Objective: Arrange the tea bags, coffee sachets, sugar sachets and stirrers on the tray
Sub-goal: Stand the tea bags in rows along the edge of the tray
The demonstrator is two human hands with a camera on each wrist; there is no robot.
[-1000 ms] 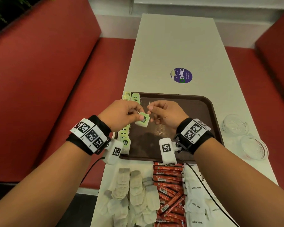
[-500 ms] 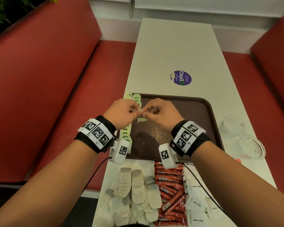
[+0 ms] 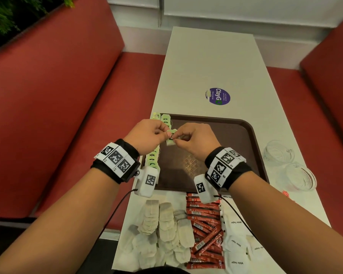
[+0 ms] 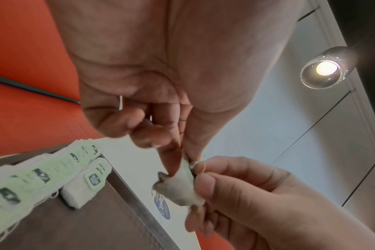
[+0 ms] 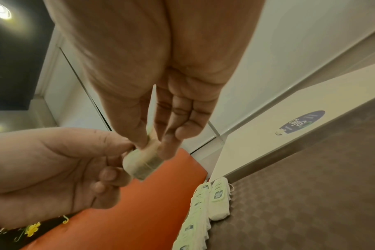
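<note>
Head view: my left hand [image 3: 147,135] and right hand [image 3: 194,141] both pinch one tea bag [image 3: 170,138] between them, lifted above the tray [image 3: 251,135].
Row: the laid tea bags [image 3: 153,155] run along the tray's left edge, long axis away from me.
Nearer hand: I judge the left, just beside that row.
Next gap: the second column, begun at the far end.

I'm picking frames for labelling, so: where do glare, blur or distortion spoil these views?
Head view: sharp, edges bowed by the wide lens. Left wrist view: round ceiling lamp flares; the small pale tea bag and left hand are blurred. Right wrist view: soft focus, right hand looms large.
</note>
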